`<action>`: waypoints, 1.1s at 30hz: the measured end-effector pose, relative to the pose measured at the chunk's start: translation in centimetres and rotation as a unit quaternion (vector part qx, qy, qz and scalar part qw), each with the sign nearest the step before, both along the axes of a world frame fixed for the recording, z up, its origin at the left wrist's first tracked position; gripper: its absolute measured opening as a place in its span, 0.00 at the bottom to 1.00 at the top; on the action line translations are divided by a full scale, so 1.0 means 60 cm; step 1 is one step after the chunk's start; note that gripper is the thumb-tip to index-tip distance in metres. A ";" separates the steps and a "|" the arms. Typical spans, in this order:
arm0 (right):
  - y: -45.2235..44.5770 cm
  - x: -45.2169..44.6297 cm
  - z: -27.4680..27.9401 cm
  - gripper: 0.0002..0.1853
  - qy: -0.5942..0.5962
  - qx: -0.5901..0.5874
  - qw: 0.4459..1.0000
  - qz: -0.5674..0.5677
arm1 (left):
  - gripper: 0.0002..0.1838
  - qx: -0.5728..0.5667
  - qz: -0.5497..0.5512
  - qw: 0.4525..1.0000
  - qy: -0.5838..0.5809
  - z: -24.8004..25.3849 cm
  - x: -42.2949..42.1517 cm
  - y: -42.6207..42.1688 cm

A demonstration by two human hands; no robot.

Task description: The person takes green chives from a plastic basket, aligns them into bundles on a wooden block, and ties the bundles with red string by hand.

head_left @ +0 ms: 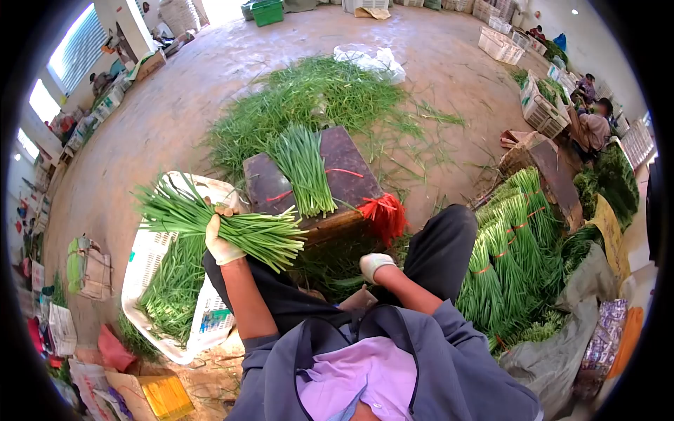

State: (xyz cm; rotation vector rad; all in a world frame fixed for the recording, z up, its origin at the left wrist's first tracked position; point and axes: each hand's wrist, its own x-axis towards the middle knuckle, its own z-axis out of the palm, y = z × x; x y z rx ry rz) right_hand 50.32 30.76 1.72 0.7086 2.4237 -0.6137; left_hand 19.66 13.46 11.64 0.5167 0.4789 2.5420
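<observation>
My left hand (223, 242), in a pale glove, is closed around a loose bunch of garlic chives (263, 233), held above the white basket's inner edge. Another bundle of chives (303, 172) lies on the dark block-like stand (344, 151) before me, with a red tie (344, 171) stretched out at its side. A bundle of red ties (383, 216) hangs at the stand's right corner. Between my knees is my gloved right hand (375, 265), apart from the chives on the stand; its fingers are mostly hidden.
At my left, a white basket (144, 263) contains more chives. Tied chive bundles (509, 245) are stacked at my right. Loose green leaves (302, 98) and a clear plastic bag (372, 62) lie beyond the stand. A person (593, 126) sits at the far right beside crates.
</observation>
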 end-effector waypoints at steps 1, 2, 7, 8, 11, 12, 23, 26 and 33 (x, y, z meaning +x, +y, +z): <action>0.003 0.009 -0.009 0.15 -0.087 0.023 0.996 0.011 | 0.32 0.010 -0.004 1.000 -0.015 0.002 -0.003 -0.003; 0.006 0.008 0.000 0.15 -0.090 0.000 0.996 0.027 | 0.32 0.013 -0.016 1.000 0.009 -0.005 -0.012 -0.007; -0.006 -0.061 0.153 0.09 0.522 -0.002 0.846 -0.111 | 0.36 -0.027 -0.029 0.999 0.030 0.001 0.013 0.003; -0.013 -0.080 0.180 0.08 0.595 0.022 0.797 -0.104 | 0.36 -0.025 -0.042 0.998 0.030 -0.003 0.014 0.007; -0.045 -0.110 0.262 0.13 0.580 0.038 0.813 -0.018 | 0.34 -0.025 -0.066 0.996 0.046 -0.011 0.028 0.026; -0.056 -0.126 0.272 0.16 0.594 0.083 0.800 -0.002 | 0.35 -0.021 -0.074 0.996 0.039 -0.013 0.034 0.033; -0.061 -0.155 0.191 0.11 0.572 -0.010 0.818 -0.064 | 0.41 -0.059 -0.122 0.991 -0.005 -0.054 0.064 0.043; -0.058 -0.157 0.175 0.12 0.580 -0.023 0.810 -0.088 | 0.39 -0.033 -0.159 0.987 -0.013 -0.057 0.069 0.056; -0.053 -0.155 0.162 0.13 0.489 -0.072 0.864 -0.091 | 0.39 0.012 -0.233 0.972 -0.008 -0.047 0.078 0.066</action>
